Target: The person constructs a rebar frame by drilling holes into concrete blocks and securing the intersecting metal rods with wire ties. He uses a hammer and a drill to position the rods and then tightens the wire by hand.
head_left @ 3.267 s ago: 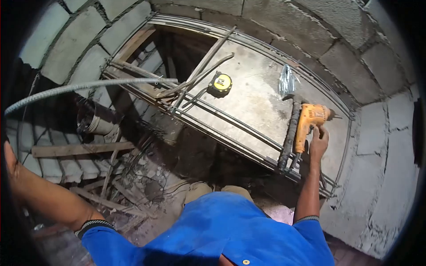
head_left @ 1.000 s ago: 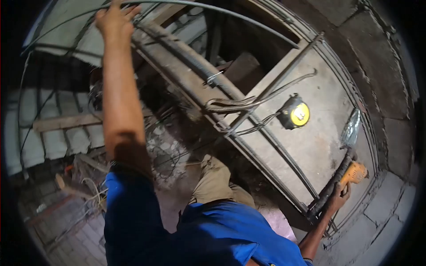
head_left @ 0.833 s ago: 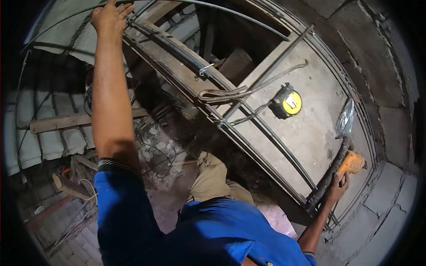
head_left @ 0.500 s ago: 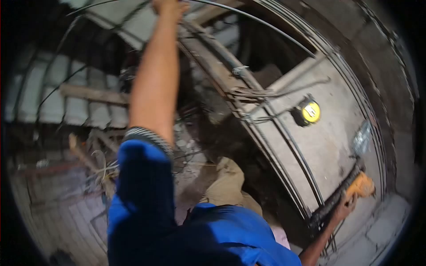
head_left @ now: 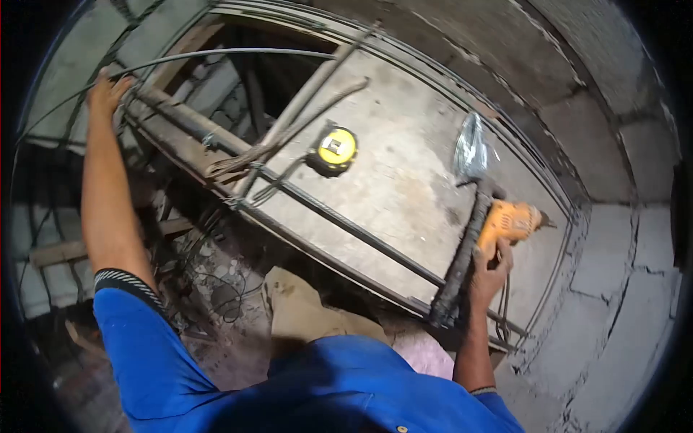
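Note:
My left hand (head_left: 108,95) is at the far left, its fingers closed about a thin bent steel rod (head_left: 238,50), beside the end of a wooden frame. The rod arcs rightward over the frame opening. My right hand (head_left: 492,270) grips the handle of an orange power drill (head_left: 509,220), whose bit points right. Next to the drill lies a dark, crusted bar-like tool (head_left: 465,252), partly behind my hand. A yellow and black tape measure (head_left: 336,146) rests on the grey board (head_left: 404,195), left of the drill.
A clear plastic piece (head_left: 471,148) lies above the drill. Tied reinforcing bars (head_left: 346,225) run along the board's near edge, with bent rods (head_left: 289,133) across it. Block walls (head_left: 613,289) stand at right. Rubble and loose wire (head_left: 224,289) cover the floor at lower left.
My view has swung right, so the board, tape measure and drill appear further left. My left hand is still at the rod, and my right hand remains on the drill, now in fuller view.

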Demonstrator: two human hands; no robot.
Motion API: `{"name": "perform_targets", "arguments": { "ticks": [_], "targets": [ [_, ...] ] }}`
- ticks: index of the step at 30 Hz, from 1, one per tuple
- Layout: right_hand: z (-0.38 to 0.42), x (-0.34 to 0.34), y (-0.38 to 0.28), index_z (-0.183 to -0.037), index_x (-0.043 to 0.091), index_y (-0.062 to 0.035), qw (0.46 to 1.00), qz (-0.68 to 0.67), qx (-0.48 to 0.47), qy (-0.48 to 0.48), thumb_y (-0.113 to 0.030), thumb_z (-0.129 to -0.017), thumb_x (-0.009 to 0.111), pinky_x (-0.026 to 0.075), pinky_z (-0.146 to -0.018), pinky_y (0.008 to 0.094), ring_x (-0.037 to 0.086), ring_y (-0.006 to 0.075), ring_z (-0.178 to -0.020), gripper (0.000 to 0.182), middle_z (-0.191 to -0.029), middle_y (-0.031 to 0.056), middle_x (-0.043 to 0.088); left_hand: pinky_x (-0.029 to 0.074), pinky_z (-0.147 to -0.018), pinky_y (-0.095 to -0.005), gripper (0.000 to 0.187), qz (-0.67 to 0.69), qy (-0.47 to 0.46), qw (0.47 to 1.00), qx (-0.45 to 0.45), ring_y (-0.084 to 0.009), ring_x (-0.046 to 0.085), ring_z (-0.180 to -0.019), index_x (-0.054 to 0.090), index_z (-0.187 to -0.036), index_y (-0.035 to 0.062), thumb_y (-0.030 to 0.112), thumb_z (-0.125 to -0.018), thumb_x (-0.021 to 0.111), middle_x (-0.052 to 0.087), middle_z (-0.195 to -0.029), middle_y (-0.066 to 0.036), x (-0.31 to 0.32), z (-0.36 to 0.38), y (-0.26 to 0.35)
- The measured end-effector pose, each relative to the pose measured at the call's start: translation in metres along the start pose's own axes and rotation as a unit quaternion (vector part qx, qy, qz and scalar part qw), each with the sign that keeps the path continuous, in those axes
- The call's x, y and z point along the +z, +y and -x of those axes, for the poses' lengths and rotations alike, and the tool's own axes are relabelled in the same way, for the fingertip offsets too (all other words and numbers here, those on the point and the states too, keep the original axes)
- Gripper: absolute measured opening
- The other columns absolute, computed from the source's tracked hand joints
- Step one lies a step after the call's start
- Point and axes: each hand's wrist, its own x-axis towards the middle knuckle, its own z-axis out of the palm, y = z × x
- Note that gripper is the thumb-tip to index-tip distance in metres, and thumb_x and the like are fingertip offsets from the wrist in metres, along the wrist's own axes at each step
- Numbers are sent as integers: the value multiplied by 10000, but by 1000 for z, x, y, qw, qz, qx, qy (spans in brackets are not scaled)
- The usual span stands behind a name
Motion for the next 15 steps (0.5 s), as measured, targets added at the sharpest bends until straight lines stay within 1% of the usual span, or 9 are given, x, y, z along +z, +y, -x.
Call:
{"name": "perform_targets", "arguments": {
  "ticks": [2, 4, 5, 7, 8, 10, 12, 14, 15],
  "targets": [
    [0, 3, 6, -1313, 531, 27, 997, -71, 31, 11, -107, -836, 776, 308, -1138, 382, 434, 293, -1296, 552, -1357, 158, 476, 633, -832, -504, 751, 1, 22, 1000, 14, -514, 646, -1008, 261, -1277, -321, 281, -993, 609, 511, -1183, -391, 3, 3, 2],
    [-1, 2, 5, -1334, 510, 43, 996, -81, 44, 21, -81, -862, 742, 405, -1058, 331, 529, 236, -1199, 540, -1314, 142, 535, 634, -814, -516, 768, -17, 27, 999, 5, -527, 648, -985, 261, -1272, -324, 282, -980, 631, 501, -1188, -394, -5, -17, 0],
    [-1, -3, 7, -1334, 510, 43, 995, -81, 47, 27, -81, -862, 742, 405, -1058, 331, 529, 236, -1199, 540, -1314, 142, 535, 635, -796, -528, 785, -35, 43, 998, -1, -539, 649, -962, 261, -1267, -326, 284, -967, 653, 491, -1193, -397, -3, -23, -2],
    [0, 1, 1, -1327, 502, 68, 946, -277, 169, 26, -57, -857, 740, 434, -1025, 327, 551, 228, -1159, 541, -1289, 155, 553, 638, -775, -524, 780, -14, 12, 1000, -3, -535, 656, -951, 267, -1274, -313, 292, -967, 651, 488, -1212, -403, -5, -33, -16],
    [-1, 1, -7, -1330, 476, 83, 945, -270, 183, 40, -18, -869, 719, 488, -931, 293, 583, 194, -1063, 530, -1164, 126, 577, 641, -753, -519, 774, 6, -12, 1000, -9, -531, 662, -940, 273, -1280, -300, 300, -968, 650, 485, -1231, -408, -22, -35, -9],
    [-2, 4, 14, -1312, 489, 97, 922, -323, 211, 38, -34, -877, 718, 502, -880, 282, 592, 182, -1025, 508, -1172, 136, 580, 640, -736, -509, 735, -47, 48, 997, 45, -501, 674, -958, 293, -1318, -241, 301, -970, 647, 487, -1277, -400, 8, 29, 4],
    [-7, 1, 16, -1277, 517, 106, 909, -343, 237, 21, -66, -895, 713, 515, -820, 267, 609, 167, -969, 462, -1154, 136, 594, 639, -745, -502, 729, -60, 29, 997, 34, -486, 676, -978, 295, -1352, -194, 343, -982, 620, 482, -1318, -384, 14, 48, 8],
    [-12, -3, 20, -1218, 570, 82, 900, -368, 231, -41, -124, -939, 679, 537, -769, 277, 643, 154, -855, 363, -1015, 100, 647, 638, -777, -470, 762, -42, -34, 998, -24, -475, 679, -978, 279, -1370, -188, 396, -991, 590, 474, -1336, -383, -5, 1, -5],
    [-16, -6, 25, -1206, 578, 73, 887, -385, 246, -71, -133, -944, 675, 543, -753, 284, 650, 158, -846, 347, -1010, 101, 655, 634, -795, -464, 776, -11, -59, 998, -17, -469, 681, -975, 274, -1388, -174, 418, -991, 581, 477, -1334, -383, -7, 2, -11]
  ]
}}
